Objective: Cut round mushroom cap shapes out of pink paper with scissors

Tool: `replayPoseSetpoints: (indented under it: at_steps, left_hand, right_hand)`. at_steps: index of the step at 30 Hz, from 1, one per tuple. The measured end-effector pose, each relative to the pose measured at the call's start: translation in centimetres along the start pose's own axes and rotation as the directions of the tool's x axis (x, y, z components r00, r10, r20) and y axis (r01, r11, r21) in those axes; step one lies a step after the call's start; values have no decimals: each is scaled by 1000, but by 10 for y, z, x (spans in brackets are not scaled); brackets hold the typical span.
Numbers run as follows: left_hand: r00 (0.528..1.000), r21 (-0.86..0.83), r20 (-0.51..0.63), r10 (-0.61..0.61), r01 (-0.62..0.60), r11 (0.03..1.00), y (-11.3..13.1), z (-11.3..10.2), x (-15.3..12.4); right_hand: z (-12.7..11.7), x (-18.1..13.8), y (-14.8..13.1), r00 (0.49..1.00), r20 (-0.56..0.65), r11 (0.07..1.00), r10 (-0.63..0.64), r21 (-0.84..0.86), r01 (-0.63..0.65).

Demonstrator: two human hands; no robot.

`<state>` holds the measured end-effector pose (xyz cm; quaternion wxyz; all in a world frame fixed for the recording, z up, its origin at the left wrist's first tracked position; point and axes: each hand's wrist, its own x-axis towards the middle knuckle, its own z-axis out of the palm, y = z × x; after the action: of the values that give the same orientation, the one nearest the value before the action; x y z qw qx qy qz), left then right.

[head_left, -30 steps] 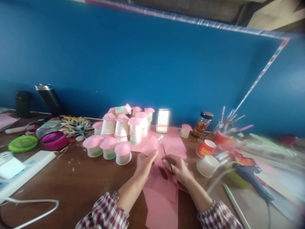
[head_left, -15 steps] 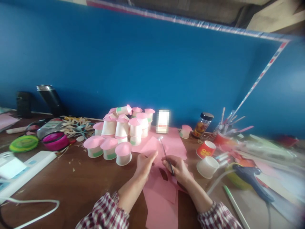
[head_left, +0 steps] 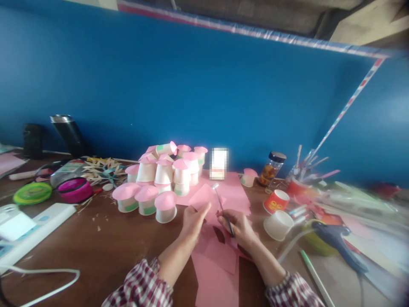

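My left hand (head_left: 194,219) is closed on a piece of pink paper (head_left: 202,197), thumb on top and pointing away from me. Close beside it, my right hand (head_left: 239,226) is wrapped round slim, dark-handled scissors (head_left: 220,198). Their shiny tip points away, over the pink paper; whether the blades are spread cannot be made out. Beneath both hands lie more pink sheets (head_left: 217,283), running toward me. To the left stand several upturned white paper cups (head_left: 165,213) with pink cone tops (head_left: 165,200), some stacked.
A white cup (head_left: 278,224) and a red cup (head_left: 276,201) stand right of my hands. Farther right lie a glue gun (head_left: 340,243) and a green-tipped stick (head_left: 316,277). A jar (head_left: 271,168) stands at the back. On the left are a power strip (head_left: 41,232) and a magenta case (head_left: 74,189).
Almost nothing differs. Both hands keep their grip and place, and the whole view has shifted very slightly.
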<state>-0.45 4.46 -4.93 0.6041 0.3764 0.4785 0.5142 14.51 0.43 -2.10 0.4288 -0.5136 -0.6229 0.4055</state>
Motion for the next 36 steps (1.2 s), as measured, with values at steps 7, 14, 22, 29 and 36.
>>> replayPoseSetpoints:
  at_steps: [7,14,22,29,36]
  left_hand:
    - [1000,6,2,0,0,1000,2,-1,1]
    - [1000,-4,8,8,-8,1000,1,-1,1]
    - [1000,-18,-4,9,-9,1000,2,-1,2]
    - [996,68,-4,86,-86,994,3,-1,1]
    - [998,66,11,57,-58,996,6,0,-3]
  right_hand:
    - [1,0,2,1000,-10,1000,6,2,-6]
    - [1,-1,-1,1000,7,1000,5,0,-5]
    - [1,-1,-3,1000,20,1000,16,-10,-16]
    - [0,-1,1,1000,22,1000,16,23,-17]
    - [0,-1,1,999,10,997,36,66,-36]
